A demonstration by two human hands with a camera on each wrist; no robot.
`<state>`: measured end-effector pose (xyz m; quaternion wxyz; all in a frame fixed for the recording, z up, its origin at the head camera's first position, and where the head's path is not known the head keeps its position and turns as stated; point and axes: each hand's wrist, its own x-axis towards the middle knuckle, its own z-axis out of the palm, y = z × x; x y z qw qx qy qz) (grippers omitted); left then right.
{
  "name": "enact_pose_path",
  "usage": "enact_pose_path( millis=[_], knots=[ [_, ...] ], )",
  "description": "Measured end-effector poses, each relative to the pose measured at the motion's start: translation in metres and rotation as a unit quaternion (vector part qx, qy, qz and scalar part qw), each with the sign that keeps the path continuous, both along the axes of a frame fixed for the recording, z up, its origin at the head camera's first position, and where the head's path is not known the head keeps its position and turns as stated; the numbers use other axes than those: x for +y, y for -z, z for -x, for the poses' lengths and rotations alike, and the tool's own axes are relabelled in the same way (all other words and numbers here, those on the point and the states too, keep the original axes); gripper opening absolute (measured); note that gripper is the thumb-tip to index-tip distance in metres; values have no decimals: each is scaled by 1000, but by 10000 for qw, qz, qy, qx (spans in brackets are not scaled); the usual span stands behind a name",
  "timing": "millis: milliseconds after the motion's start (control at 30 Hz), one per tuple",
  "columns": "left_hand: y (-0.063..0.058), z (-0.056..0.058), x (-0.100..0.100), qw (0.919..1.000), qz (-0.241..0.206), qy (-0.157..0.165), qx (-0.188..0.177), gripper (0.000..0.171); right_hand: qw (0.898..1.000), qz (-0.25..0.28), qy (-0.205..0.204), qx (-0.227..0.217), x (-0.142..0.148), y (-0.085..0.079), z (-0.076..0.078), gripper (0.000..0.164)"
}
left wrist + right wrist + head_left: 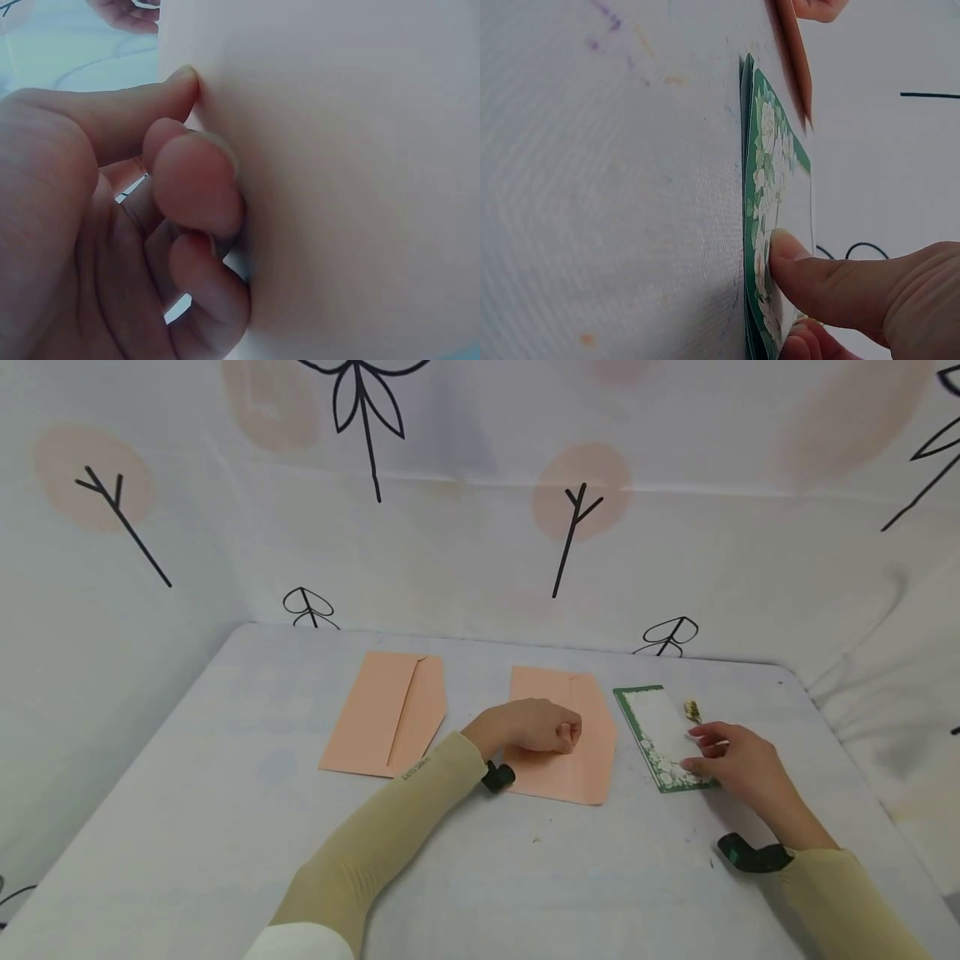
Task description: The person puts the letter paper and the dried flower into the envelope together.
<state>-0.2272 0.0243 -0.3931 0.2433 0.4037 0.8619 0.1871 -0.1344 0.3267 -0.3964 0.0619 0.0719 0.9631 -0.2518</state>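
My left hand [542, 727] is over the right-hand peach envelope [592, 772]. Its fingers are curled; in the left wrist view the thumb [150, 109] and fingertips touch the envelope's pale surface [360, 180], and nothing shows between them. At the right, my right hand [738, 764] grips the right side of a white stationery card [660, 722] with a green floral border. The right wrist view shows the thumb [810, 274] on the card's floral face [769, 180], fingers partly hidden at its edge. More than one layer shows along the card's edge.
Another peach envelope [367, 718] lies at the left with its flap side up. A small gold-yellow item [692, 710] sits beside the card, by the right fingertips. Patterned cloth [465, 560] rises behind the white table [525, 877].
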Motion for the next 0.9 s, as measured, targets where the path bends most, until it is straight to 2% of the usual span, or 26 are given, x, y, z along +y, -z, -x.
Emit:
enact_pose_path(
  millis=[233,600,900],
  knots=[
    [0,0,0,10000,16,25,-37,14,9998,5,12,-181,-1,-2,3,44],
    [0,0,-1,10000,46,51,14,16,9991,19,-83,-421,-1,-5,7,56],
    [1,0,0,10000,57,21,58,15,9989,43,-168,-434,0,-7,7,57]
  ],
)
